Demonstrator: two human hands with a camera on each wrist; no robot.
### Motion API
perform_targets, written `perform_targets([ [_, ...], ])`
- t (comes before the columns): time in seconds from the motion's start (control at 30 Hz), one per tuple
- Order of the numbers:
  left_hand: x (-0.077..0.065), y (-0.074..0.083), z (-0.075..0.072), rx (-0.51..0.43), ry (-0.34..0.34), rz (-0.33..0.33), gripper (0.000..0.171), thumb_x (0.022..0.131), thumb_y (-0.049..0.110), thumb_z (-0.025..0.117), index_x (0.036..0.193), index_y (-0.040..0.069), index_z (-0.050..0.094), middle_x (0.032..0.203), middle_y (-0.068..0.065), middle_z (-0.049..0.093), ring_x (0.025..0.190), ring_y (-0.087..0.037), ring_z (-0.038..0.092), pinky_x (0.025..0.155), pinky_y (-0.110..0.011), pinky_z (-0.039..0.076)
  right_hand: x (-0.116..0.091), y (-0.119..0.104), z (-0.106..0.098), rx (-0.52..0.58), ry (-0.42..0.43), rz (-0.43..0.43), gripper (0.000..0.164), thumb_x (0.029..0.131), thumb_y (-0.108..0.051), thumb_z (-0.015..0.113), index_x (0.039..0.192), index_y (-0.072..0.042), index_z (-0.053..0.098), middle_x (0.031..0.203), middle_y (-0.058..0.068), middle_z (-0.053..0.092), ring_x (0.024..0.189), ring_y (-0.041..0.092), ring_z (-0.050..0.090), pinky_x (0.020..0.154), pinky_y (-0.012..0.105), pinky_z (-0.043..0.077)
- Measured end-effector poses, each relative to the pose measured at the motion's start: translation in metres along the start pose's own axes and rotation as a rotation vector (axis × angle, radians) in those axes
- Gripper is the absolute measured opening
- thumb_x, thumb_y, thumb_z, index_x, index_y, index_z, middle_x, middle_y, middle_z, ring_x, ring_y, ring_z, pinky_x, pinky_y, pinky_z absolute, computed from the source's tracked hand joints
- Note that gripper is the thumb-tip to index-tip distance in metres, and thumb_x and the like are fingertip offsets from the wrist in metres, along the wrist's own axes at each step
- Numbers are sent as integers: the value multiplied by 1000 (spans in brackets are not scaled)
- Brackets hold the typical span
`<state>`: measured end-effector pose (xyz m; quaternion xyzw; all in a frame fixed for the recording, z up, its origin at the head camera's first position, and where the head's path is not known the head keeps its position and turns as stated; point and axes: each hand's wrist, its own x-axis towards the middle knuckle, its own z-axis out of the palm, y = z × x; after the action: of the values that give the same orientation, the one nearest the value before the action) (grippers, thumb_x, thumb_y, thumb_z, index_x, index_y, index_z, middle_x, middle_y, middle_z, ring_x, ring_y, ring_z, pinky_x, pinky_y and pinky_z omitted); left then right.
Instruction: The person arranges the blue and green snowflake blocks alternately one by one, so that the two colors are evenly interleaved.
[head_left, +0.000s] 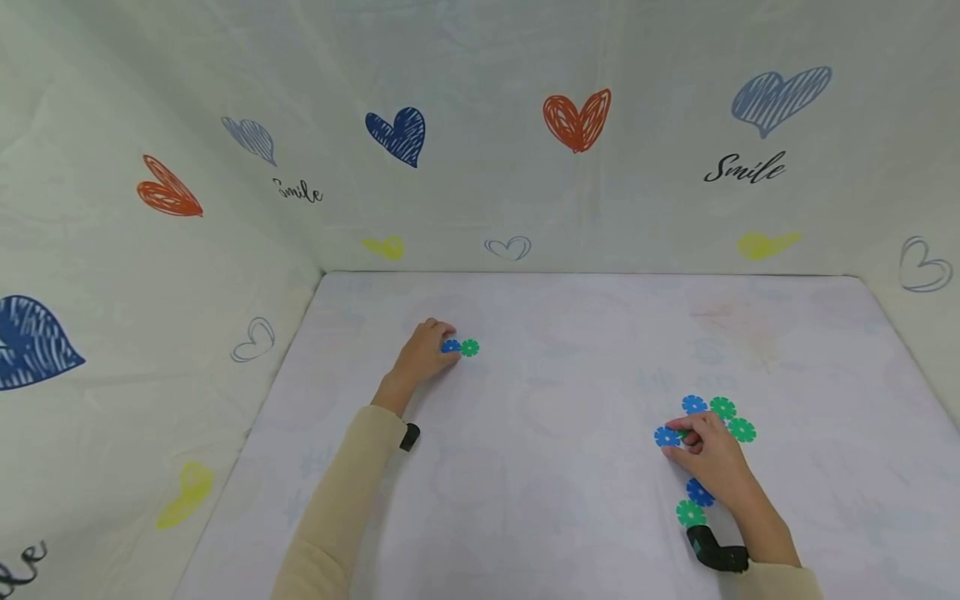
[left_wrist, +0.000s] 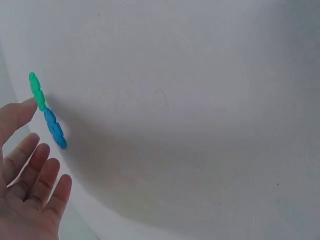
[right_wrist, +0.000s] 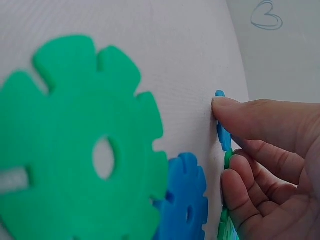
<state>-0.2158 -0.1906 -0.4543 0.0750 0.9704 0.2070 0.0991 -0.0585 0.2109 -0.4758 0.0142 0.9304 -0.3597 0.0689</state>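
R hand (head_left: pixel 714 462) has a blue disc (head_left: pixel 667 437) pinched b/w thumb and index, at the counter (head_left: pixel 555 483); can't tell if it's lifted. A green disc (right_wrist: pixel 228 159) sits right beside that pinched disc, mostly hidden by fingers. Just beyond the pinched disc and a bit R: a second blue disc (head_left: pixel 693 404), w/ 2 green discs (head_left: pixel 742 430) farther R. Nearer the person than the pinched disc, slightly R: a third blue disc (head_left: pixel 698 492) and a near green disc (head_left: pixel 691 513), touching or almost, next to the black wrist cam (head_left: pixel 716 552).

Well L of the pinched disc and farther out: L hand (head_left: pixel 422 354), spread, thumb and fingers apart around a far blue disc (head_left: pixel 451 346); can't tell if the tips touch it. Its R edge meets a far green disc (head_left: pixel 469 347). Wall cloth (head_left: pixel 480 192) w/ hearts hangs beyond the pinched disc.
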Motion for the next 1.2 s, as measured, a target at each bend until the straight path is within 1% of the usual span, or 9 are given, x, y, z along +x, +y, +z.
perform_targets([
  [0.17, 1, 3, 0, -7, -14, 42, 41, 86, 22, 65, 122, 4, 55, 124, -13, 50, 116, -28, 46, 99, -41, 41, 0, 0, 0, 1, -2, 4, 29, 80, -7, 67, 107, 2, 61, 96, 11, 44, 78, 17, 43, 61, 18, 40],
  [0.33, 2, 8, 2, -10, -26, 68, 39, 86, 21, 65, 120, 5, 57, 123, -12, 51, 115, -28, 45, 97, -42, 42, 0, -1, 0, -1, -3, 7, 29, 81, -7, 67, 107, 2, 61, 96, 11, 45, 79, 18, 44, 61, 18, 40],
  [0.5, 3, 9, 5, -3, -32, 97, 37, 86, 22, 65, 119, 6, 57, 123, -11, 51, 113, -27, 45, 96, -42, 43, 0, -1, 0, -6, 2, 4, 29, 81, -6, 67, 107, 2, 61, 96, 11, 45, 79, 19, 44, 61, 18, 40],
  [0.7, 4, 9, 8, -30, -49, 102, 37, 86, 22, 65, 119, 6, 56, 124, -11, 50, 114, -27, 45, 97, -43, 42, 0, 1, 0, -8, 8, 3, 29, 80, -6, 68, 107, 2, 61, 96, 12, 45, 79, 19, 45, 61, 17, 41],
  [0.8, 4, 7, 9, -38, -47, 100, 37, 86, 22, 65, 119, 7, 56, 124, -10, 50, 115, -27, 45, 98, -43, 42, 1, 1, 0, -6, 13, -1, 29, 80, -6, 68, 107, 3, 61, 96, 12, 45, 79, 19, 45, 61, 17, 41],
  [1.03, 6, 4, 10, -24, -34, 122, 35, 86, 21, 66, 118, 8, 57, 123, -9, 51, 114, -27, 46, 99, -41, 41, 1, 1, 0, -6, 13, 4, 29, 80, -6, 68, 107, 2, 61, 95, 11, 44, 79, 19, 44, 61, 17, 40],
  [1.2, 7, 2, 11, -21, -39, 120, 35, 86, 21, 65, 118, 8, 57, 123, -9, 51, 114, -26, 46, 99, -41, 41, 1, 2, 1, -7, 6, 13, 30, 80, -7, 69, 107, 2, 61, 96, 12, 44, 80, 19, 45, 61, 17, 40],
])
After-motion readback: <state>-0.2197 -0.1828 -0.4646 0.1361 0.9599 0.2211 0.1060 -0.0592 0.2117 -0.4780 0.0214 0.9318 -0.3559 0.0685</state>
